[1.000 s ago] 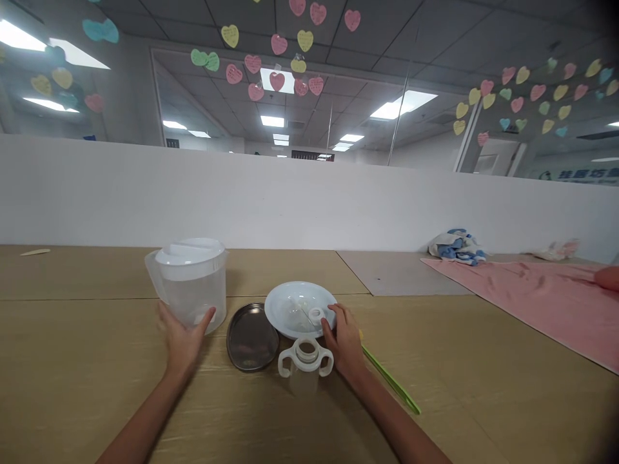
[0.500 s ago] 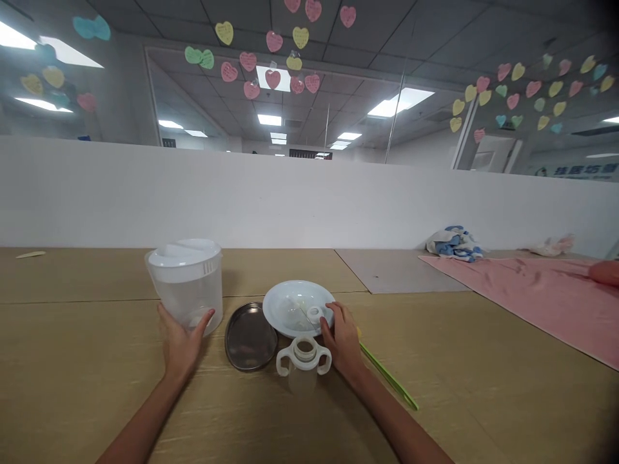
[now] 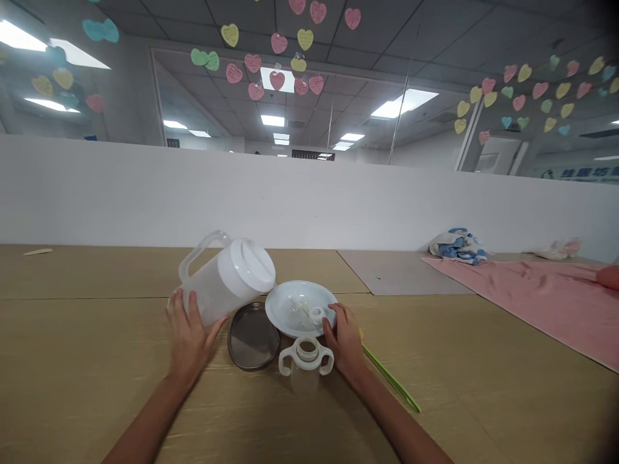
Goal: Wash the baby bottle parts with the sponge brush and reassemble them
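Observation:
My left hand (image 3: pixel 189 335) holds a translucent pitcher (image 3: pixel 213 290) near its base. The pitcher is tilted to the right, its white lid (image 3: pixel 251 265) near the left edge of a white bowl (image 3: pixel 285 295). My right hand (image 3: pixel 344 335) grips the bowl's right rim, thumb inside by a small white ring-like part (image 3: pixel 316 315). Clear pieces, too small to tell, lie in the bowl. Just in front stands an open bottle with two white handles (image 3: pixel 306 361). An oval dark metal tray (image 3: pixel 253 336) sits between my left hand and the bottle.
A long green utensil (image 3: pixel 391 379) lies right of my right hand. Farther right are a pink cloth (image 3: pixel 522 290), a grey mat (image 3: pixel 401 272) and a crumpled blue-and-white cloth (image 3: pixel 458 246). A white partition (image 3: pixel 309 206) rises behind the brown table (image 3: pixel 87 361).
My left hand has lifted the pitcher, moved it right and tipped it toward the bowl. My right hand stays at the bowl's rim. The view has shifted slightly.

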The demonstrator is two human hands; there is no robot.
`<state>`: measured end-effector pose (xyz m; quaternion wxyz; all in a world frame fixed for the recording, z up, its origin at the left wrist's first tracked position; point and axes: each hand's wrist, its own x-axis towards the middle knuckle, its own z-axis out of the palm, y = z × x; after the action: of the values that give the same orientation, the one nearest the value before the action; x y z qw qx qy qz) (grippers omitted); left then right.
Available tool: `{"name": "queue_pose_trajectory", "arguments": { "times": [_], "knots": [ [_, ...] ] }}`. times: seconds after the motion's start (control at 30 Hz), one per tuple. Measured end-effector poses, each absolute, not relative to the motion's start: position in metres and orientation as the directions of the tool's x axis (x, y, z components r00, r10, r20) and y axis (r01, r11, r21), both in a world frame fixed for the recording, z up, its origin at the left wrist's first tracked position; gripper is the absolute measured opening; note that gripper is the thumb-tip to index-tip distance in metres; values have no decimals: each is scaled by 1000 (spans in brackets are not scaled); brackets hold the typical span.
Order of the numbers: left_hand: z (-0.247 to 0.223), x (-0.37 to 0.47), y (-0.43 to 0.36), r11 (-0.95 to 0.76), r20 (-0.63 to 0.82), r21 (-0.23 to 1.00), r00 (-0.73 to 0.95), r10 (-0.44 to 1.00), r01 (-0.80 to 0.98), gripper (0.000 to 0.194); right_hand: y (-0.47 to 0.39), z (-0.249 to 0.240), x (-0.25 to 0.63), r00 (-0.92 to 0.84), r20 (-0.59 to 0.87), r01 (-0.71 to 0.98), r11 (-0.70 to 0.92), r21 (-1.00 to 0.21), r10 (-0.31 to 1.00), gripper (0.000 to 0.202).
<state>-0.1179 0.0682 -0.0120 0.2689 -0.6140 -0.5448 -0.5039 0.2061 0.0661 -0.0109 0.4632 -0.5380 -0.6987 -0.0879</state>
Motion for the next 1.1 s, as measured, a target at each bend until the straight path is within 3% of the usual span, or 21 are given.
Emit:
{"name": "queue_pose_trajectory", "arguments": {
  "times": [0.1, 0.27, 1.1],
  "knots": [
    [-12, -115, 69, -201, 924, 90, -7, 382, 976, 85, 66, -11, 206, 4, 741, 836, 405, -371, 672, 30],
    [-11, -115, 70, -191, 932, 23, 49, 360, 981, 83, 65, -10, 206, 9, 745, 833, 408, -375, 667, 30],
    [-14, -118, 73, -223, 933, -7, 86, 349, 975, 76, 63, -8, 205, 10, 761, 824, 425, -373, 649, 27]
  ]
}}
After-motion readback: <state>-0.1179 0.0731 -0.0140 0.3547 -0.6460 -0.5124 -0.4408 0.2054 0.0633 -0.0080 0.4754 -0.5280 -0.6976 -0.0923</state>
